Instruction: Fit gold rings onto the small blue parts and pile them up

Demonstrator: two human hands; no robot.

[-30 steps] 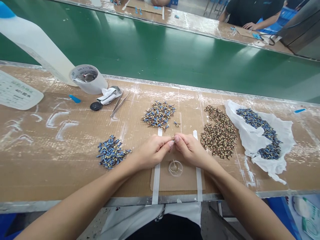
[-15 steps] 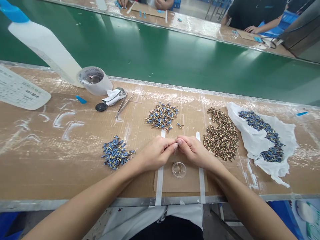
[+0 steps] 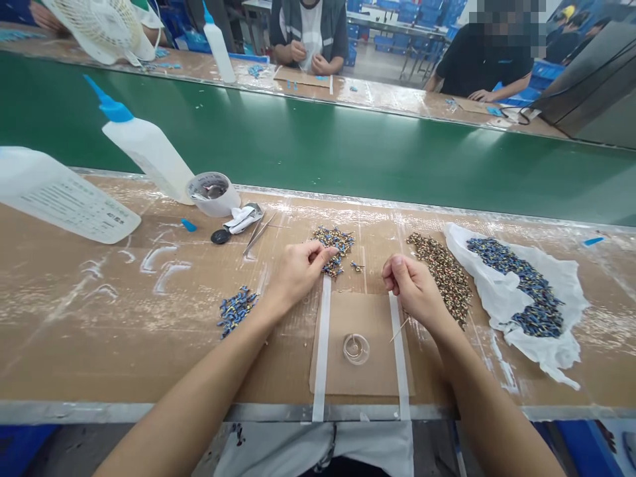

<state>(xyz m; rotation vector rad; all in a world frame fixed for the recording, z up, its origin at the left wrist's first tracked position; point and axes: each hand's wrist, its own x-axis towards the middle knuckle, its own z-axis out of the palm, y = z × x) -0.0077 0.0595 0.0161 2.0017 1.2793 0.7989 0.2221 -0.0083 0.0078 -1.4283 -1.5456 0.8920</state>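
My left hand is closed in a pinch beside the middle pile of small blue-and-gold parts. Whatever its fingertips hold is too small to make out. To the right, my right hand is curled closed, with a thin pale stick jutting out below it. That hand is next to a heap of small gold-and-dark parts. Between my forearms, a small clear round dish sits on a cardboard pad edged by two white tape strips. One loose part lies between the hands.
Another blue pile lies left; more blue parts rest on white cloth. Tweezers, a tape roll and glue bottles stand back left. Beyond the green belt, co-workers sit at a bench.
My hands were together above the pad and have separated. The left moved up and left to the middle pile, the right moved right. The view has tilted up.
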